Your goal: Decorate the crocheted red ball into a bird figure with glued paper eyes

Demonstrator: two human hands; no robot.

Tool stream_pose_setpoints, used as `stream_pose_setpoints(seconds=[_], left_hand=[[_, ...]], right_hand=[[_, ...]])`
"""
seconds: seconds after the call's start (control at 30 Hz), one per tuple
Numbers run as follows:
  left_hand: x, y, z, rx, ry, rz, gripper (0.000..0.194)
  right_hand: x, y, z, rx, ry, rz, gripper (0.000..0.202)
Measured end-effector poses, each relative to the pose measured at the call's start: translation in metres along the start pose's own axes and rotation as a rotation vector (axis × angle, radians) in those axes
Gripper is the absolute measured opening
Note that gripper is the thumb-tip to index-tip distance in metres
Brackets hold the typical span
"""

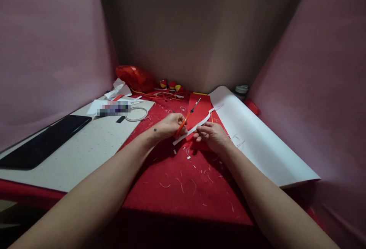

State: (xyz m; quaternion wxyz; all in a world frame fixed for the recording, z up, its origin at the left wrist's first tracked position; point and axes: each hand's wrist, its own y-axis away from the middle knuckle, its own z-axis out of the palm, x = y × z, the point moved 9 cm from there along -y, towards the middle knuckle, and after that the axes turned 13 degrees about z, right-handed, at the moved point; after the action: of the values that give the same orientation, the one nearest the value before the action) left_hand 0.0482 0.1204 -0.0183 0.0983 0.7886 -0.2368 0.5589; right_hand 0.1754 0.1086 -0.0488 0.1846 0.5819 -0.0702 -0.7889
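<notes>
My left hand [172,125] is closed around the orange handles of a pair of scissors [187,118], whose blades point away and to the right. Between my hands runs a thin, curved white paper strip [197,127]. My right hand [213,135] pinches this strip near its middle, with the fingertips close to the scissor handles. Beneath the strip lies a red sheet [197,106] with fine ridges at its near end. Whether my left fingers also touch the strip is unclear.
Paper trimmings [188,158] litter the red cloth [171,188]. A pale board [74,150] on the left carries a black tablet-like slab [42,140] and a coiled cable [137,114]. To the right lies a large white sheet [257,142]. A red bag [134,78] sits behind.
</notes>
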Motion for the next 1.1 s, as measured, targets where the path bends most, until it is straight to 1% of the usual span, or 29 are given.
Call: stream_pose_setpoints(seconds=[0.07,0.27,0.37,0.47,0.6,0.67,0.73,0.83,0.9,0.93,1.0,1.03,1.1], left_hand=[[0.001,0.0,-0.001,-0.02,0.001,0.015,0.021],[0.005,-0.001,-0.006,-0.132,-0.012,0.061,0.028],[0.003,-0.001,-0.006,-0.154,-0.037,0.061,0.023],[0.0,-0.001,-0.004,-0.152,-0.062,0.046,0.014],[-0.003,-0.001,-0.004,-0.107,-0.107,0.03,0.006],[-0.004,-0.001,-0.007,-0.07,-0.148,0.023,0.008],[-0.003,-0.001,-0.015,-0.004,-0.202,0.027,0.011],[0.012,0.004,-0.03,0.135,-0.289,0.074,0.016],[0.027,0.01,-0.035,0.168,-0.33,0.121,0.018],[0.035,0.013,-0.033,0.147,-0.346,0.144,0.019],[0.047,0.018,-0.022,0.024,-0.446,0.18,0.018],[0.05,0.02,-0.015,-0.048,-0.538,0.181,0.017],[0.048,0.025,-0.003,-0.193,-0.77,0.15,0.019]], right_hand=[[-0.002,-0.001,-0.003,0.014,-0.011,-0.025,0.013],[-0.009,-0.001,-0.009,0.044,-0.064,-0.099,0.011],[-0.011,0.0,-0.009,0.043,-0.09,-0.121,0.011],[-0.012,0.001,-0.008,0.033,-0.109,-0.126,0.011],[-0.012,0.003,-0.006,0.03,-0.12,-0.12,0.012],[-0.013,0.004,-0.006,0.042,-0.124,-0.123,0.013],[-0.014,0.005,-0.006,0.053,-0.127,-0.128,0.014],[-0.015,0.005,-0.006,0.056,-0.134,-0.14,0.015],[-0.015,0.004,-0.007,0.047,-0.138,-0.148,0.015],[-0.015,0.003,-0.007,0.04,-0.139,-0.151,0.014],[-0.014,0.001,-0.007,0.022,-0.14,-0.158,0.013],[-0.014,0.0,-0.007,0.014,-0.141,-0.164,0.012],[-0.015,-0.001,-0.008,0.002,-0.145,-0.178,0.01]])
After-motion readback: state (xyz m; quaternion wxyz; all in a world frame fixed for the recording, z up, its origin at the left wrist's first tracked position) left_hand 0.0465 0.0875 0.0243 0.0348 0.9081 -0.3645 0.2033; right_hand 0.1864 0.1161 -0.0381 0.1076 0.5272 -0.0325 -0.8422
